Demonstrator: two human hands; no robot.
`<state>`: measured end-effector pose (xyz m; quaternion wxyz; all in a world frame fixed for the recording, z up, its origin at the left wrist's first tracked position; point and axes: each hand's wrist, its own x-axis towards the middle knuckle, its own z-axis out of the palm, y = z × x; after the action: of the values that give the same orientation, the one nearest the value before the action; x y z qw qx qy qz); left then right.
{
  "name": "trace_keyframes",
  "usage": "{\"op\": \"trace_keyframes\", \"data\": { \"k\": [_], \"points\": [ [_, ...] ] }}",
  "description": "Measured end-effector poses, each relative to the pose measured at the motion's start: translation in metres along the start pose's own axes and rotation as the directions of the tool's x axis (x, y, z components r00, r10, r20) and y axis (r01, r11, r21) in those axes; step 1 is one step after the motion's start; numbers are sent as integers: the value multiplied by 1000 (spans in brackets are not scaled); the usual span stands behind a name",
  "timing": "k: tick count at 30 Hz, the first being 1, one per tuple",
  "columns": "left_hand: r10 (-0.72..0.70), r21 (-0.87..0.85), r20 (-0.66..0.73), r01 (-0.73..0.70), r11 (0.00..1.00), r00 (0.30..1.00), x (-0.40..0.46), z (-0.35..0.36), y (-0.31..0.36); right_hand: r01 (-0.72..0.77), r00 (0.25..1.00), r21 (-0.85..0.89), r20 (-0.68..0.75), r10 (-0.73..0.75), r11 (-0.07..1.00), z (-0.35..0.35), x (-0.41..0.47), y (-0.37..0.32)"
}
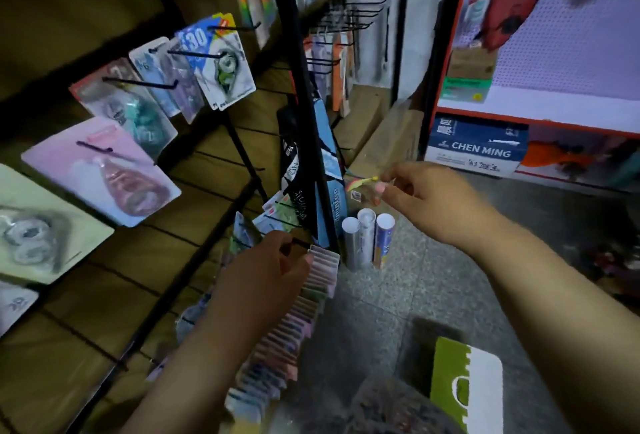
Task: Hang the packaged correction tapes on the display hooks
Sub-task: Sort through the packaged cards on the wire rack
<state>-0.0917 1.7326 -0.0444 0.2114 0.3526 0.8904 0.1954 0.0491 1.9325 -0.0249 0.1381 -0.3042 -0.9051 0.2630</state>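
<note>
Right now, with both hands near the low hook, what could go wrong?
1. The hook under the left hand already carries a long row of packages; pushing another on may knock some off.
2. The right hand only pinches its package by an edge, so it may slip.

Both hands forward, left (266,270) and right (426,198) pinching.

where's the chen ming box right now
In the head view the blue and white Chen Ming box sits at the right, on the floor beneath the red-framed pegboard shelf, above and beyond the right hand.
</note>
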Motion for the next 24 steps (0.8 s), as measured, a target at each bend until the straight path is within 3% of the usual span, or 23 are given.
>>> {"op": "trace_keyframes", "data": {
  "k": [17, 24],
  "points": [
    [-54, -102, -43, 49, 994, 998, 107, -36, -27, 170, 977, 78, 116, -178, 982, 36, 145, -40],
    [-142, -161, -152, 117, 980, 978, 118, -38, -36, 345, 903, 70, 248, -351, 936, 50, 199, -59]
  ]
}}
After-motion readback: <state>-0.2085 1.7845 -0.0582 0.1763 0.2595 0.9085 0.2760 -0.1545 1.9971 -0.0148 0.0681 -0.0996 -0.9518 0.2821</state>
